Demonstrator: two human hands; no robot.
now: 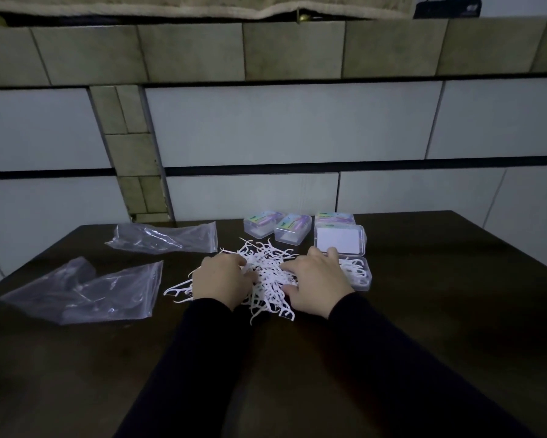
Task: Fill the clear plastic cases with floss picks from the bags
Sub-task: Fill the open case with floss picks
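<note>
Both hands, left hand and right hand, rest on a floss pick pile on the dark worktop, fingers curled, gathering picks. Next likely: lift a bunch into the open case beside the right hand.

Dark wooden table; tiled wall behind; black device top right.
</note>
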